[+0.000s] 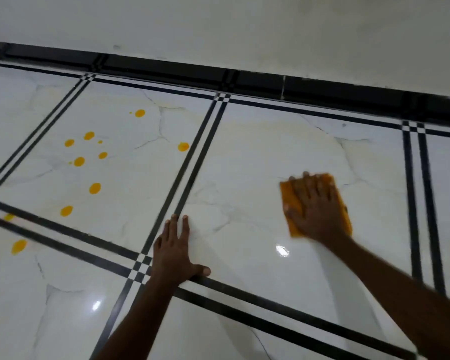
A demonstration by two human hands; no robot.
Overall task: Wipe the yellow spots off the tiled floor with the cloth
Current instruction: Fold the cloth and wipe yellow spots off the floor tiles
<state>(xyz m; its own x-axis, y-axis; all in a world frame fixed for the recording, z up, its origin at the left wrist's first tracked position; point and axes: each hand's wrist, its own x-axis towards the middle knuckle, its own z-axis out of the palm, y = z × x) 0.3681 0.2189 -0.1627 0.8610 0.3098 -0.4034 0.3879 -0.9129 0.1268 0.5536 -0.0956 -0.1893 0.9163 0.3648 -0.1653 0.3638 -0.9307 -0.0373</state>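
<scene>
Flat under the right hand, the orange cloth lies on a white marble-look tile of the floor, fingers spread straight and pressing it down. Yellow spots dot the neighbouring tile to the left, well apart from the cloth. Between them, the left hand rests open, palm down on the floor beside the black grout stripes.

Orange cloth flat on tile, yellow spots well apart.

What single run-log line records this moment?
right hand: pressing cloth flat on right tile | left hand: flat on floor | yellow spots: left tiles, unwiped
</scene>
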